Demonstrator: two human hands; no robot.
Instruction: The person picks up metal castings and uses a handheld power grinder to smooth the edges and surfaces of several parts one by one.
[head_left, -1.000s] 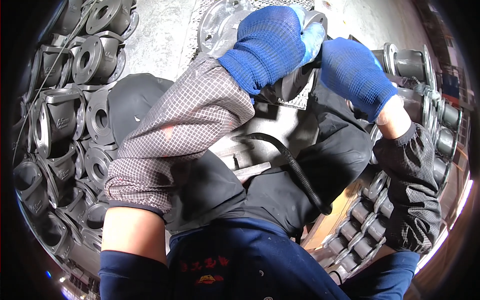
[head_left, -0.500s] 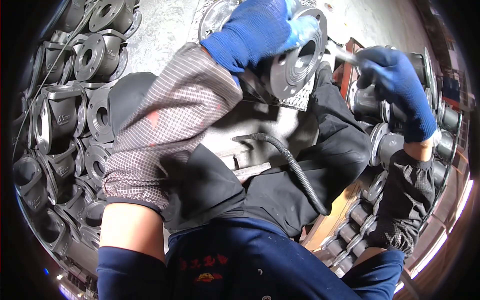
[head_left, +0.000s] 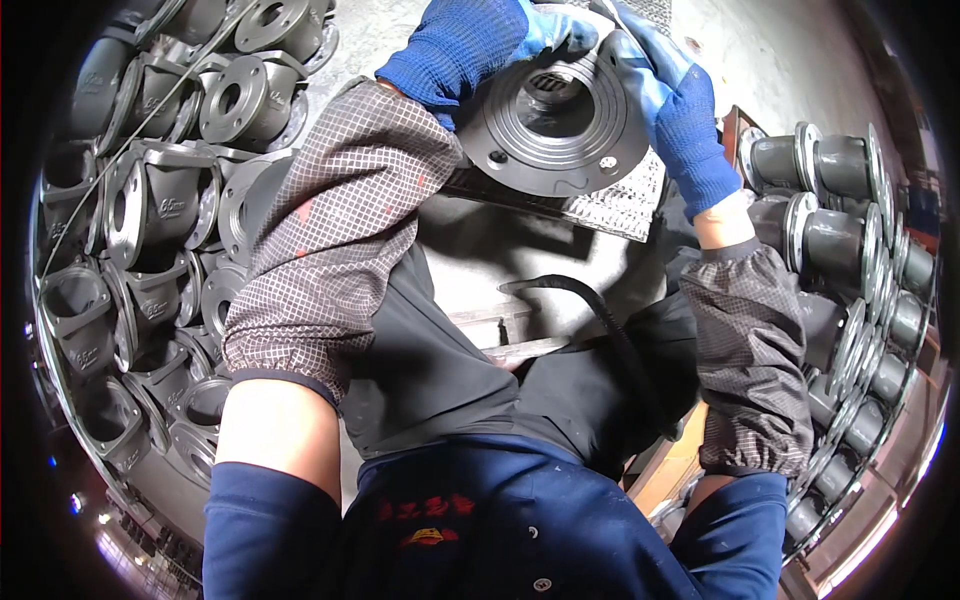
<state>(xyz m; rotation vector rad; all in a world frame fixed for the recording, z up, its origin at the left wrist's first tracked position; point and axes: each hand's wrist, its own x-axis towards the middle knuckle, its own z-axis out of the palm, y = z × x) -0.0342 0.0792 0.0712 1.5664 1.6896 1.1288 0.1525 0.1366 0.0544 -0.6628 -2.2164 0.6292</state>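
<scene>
Head view: left hand and right hand, gloved, each grip closed around rim of flanged casting.

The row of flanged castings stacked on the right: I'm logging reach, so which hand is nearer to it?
Right. The right hand grips the round flange's right edge, beside the castings row; the left hand holds its far left edge.

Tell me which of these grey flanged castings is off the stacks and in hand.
The round flanged casting at top centre, gripped by left hand and right hand; others sit stacked.
</scene>
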